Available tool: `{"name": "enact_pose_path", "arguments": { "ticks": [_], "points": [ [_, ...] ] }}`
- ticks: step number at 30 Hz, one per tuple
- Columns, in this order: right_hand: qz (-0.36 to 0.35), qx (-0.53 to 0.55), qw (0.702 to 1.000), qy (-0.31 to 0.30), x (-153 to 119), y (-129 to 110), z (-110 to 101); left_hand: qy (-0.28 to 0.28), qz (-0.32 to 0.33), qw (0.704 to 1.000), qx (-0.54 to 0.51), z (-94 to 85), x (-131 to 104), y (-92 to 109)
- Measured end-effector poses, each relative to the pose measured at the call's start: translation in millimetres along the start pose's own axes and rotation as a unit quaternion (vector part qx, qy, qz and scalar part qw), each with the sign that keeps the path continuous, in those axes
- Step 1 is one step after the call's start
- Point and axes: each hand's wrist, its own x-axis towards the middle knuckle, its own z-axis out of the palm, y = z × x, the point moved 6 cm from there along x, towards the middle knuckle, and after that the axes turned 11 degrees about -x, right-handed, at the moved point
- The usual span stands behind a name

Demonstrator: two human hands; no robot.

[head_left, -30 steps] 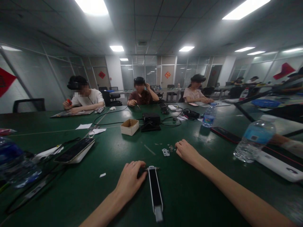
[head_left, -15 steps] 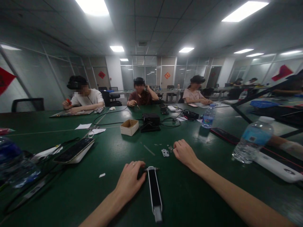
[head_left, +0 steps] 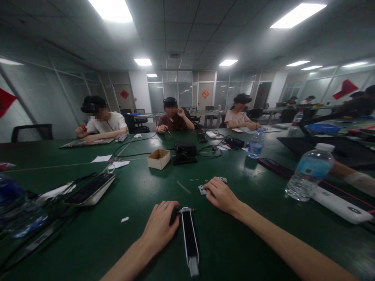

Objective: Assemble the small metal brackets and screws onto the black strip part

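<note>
Leftward across the table, the bare right hand has shifted since the earlier frame, so that its fingertips are now at the small flat silver metal plate with holes, having been just beside it. That hand is half curled, palm down, and covers the plate's right side (whether it has pinched the metal, I cannot tell). Some tiny silver metal pieces show just beyond its knuckles. The plate lies on the dark green tabletop, right of and beyond the long narrow black strip in a white frame, which points toward the wearer with its grey end nearest. Beside that strip's far end, the left hand, much as it was, is closed around a dark handle, thumb on the near side. Farther off stand an open pale cardboard box and, near it, a black boxy device on a base. At right stands a clear plastic bottle with a blue label.
</note>
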Motion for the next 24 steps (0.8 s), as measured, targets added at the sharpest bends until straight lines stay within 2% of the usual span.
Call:
{"name": "enact_pose_path", "arguments": {
  "ticks": [3,7,15,24],
  "points": [
    [-0.042,0.082,0.996,0.011,0.5,-28.4,-6.4,0.011,0.015,1.000,0.004,0.2,-0.3,1.3],
    [-0.062,0.142,0.988,-0.023,-0.1,-49.2,-5.4,0.025,0.019,0.999,0.011,-0.5,-0.6,2.3],
    [-0.053,0.189,0.978,-0.067,-3.4,-44.3,-4.7,0.014,0.001,1.000,0.025,-2.4,-0.7,4.1],
    [-0.072,0.201,0.974,-0.068,-3.6,-46.6,-10.4,0.005,-0.004,1.000,0.026,-2.8,0.2,6.1]
  ]
}}
